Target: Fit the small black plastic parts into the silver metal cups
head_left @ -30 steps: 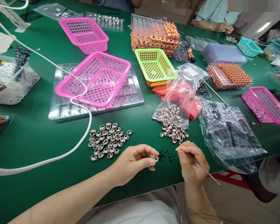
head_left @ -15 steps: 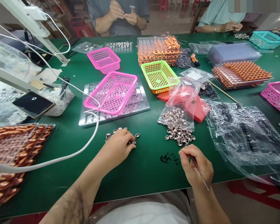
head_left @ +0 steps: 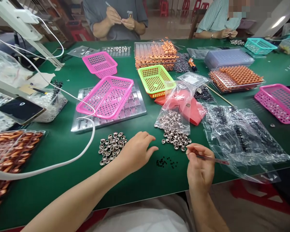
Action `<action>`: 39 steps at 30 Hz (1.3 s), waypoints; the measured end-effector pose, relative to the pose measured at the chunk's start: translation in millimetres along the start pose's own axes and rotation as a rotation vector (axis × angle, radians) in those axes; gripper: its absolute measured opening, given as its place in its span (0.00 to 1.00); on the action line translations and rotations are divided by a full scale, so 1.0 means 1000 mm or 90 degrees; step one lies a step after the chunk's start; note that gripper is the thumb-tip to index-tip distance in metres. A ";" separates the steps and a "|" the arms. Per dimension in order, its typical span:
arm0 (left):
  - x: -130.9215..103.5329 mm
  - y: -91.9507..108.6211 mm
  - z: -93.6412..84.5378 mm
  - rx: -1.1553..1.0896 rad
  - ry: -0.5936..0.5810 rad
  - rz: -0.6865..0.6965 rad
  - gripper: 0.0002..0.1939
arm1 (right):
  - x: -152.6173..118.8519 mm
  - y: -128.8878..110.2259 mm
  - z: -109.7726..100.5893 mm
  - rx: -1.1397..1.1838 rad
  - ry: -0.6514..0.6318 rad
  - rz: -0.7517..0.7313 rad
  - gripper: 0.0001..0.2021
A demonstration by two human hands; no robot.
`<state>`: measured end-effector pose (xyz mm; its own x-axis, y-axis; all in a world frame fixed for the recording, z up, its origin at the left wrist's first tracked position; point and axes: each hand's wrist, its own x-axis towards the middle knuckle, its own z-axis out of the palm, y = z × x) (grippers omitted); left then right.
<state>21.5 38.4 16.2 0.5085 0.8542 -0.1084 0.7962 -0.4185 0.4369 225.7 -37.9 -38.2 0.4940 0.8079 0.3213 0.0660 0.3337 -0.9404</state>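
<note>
From where I stand, the left hand hangs over the green table between two lots of small metal cups. Its thumb and forefinger stand apart, with nothing that I can see between them; the curled fingers behind are hidden from me. The loose cups on the left lie just beside that hand, back towards the wrist, while the fingertips point the other way, towards the heap of cups on the right, which spills from the mouth of a clear bag.

The right hand pinches a thin tool, whose long axis runs from the fingers out towards the table's right side, dipping slightly towards the near edge. Its fingertips are just beside the heap's near side, so this hand looks the closer of the two to it.

What seems to count most is the scatter of tiny black bits: they lie between the hands, nearer the table's near edge than the heap, just below the left fingertips and left of the right hand.
</note>
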 end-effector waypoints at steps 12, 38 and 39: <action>0.039 0.007 0.034 -0.088 0.027 -0.025 0.06 | 0.003 -0.002 -0.001 0.066 -0.035 0.029 0.12; -0.026 -0.015 0.037 -0.461 0.032 -0.021 0.09 | -0.005 0.006 -0.025 0.007 -0.166 0.205 0.04; -0.026 -0.015 0.037 -0.463 0.033 -0.024 0.08 | -0.005 0.006 -0.025 -0.006 -0.159 0.205 0.06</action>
<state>8.5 11.6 -20.7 0.4549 0.8848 -0.1007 0.3850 -0.0934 0.9182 245.4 -52.0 -47.8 0.2650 0.9639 0.0257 -0.0497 0.0402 -0.9980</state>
